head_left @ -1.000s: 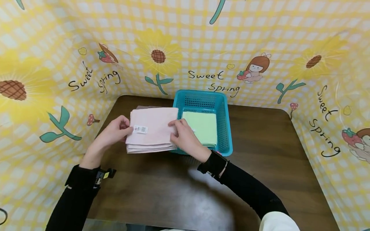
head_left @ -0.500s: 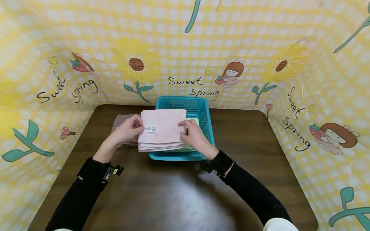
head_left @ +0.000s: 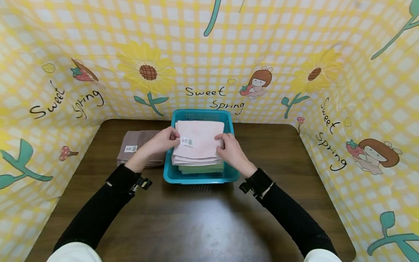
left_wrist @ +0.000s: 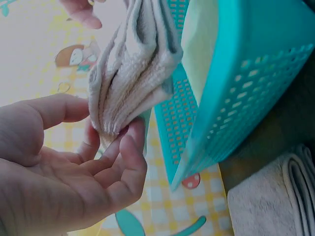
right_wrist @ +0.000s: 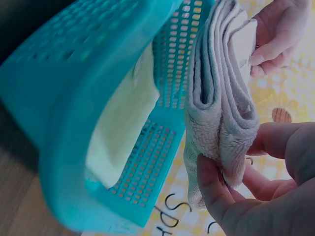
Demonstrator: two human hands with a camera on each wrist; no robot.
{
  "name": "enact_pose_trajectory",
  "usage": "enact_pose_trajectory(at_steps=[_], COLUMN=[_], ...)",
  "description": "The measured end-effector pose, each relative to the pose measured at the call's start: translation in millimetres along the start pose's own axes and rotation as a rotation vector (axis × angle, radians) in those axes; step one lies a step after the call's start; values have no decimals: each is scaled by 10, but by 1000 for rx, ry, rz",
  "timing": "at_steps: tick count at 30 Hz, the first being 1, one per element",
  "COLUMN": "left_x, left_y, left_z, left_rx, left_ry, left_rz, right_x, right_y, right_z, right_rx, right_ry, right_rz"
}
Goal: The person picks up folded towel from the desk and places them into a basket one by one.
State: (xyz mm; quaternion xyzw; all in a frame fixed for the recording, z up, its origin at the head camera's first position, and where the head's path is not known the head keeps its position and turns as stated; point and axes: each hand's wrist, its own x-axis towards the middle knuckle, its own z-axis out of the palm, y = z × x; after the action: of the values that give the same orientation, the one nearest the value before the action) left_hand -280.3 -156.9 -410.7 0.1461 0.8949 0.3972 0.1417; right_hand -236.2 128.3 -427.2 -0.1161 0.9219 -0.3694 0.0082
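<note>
A folded pale pink towel [head_left: 201,133] with a white label is held level over the blue plastic basket [head_left: 202,180]. My left hand [head_left: 164,140] pinches its left edge, thumb on top beside the label. On the opposite edge, my right hand [head_left: 231,151] grips with thumb above and fingers beneath. Both wrist views show the pink towel's thick folded layers between thumb and fingers. Below it, a light green folded towel [right_wrist: 123,123] lies inside the basket, mostly covered by the pink one in the head view.
A brown-grey folded towel [head_left: 139,140] with a white label lies on the dark wooden table [head_left: 196,218], left of the basket, partly behind my left forearm. A yellow checked cloth [head_left: 183,54] with printed flowers stands around the back and sides.
Both hands have carried the pink towel rightward, from beside the basket to over it. It now covers most of the green towel, and the brown-grey towel at left is more exposed.
</note>
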Motion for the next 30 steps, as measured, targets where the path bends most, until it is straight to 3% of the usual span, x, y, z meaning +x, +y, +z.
enact_pose_trajectory(at_steps=[6,11,15,21,25,30], left_x=[198,316,394,389,364,314], left_y=[46,17,-46,-96,-90,-98], left_z=[72,173,272,332,327,341], left_rx=[46,58,50,84,157,272], left_ry=[-35,-56,-81,-128,-159,-136], left_rz=[-41,-82,-106,-130,-121,-72], right_x=[130,216,271,320,314,262], right_y=[134,215,266,300,292,234], right_z=[2,52,104,146,122,93], right_rx=[-34,-67,-131,-213,-241,-244], right_ry=[-30,-101,-167,-233,-266,-244], right_rz=[20,54,34,8,29,43])
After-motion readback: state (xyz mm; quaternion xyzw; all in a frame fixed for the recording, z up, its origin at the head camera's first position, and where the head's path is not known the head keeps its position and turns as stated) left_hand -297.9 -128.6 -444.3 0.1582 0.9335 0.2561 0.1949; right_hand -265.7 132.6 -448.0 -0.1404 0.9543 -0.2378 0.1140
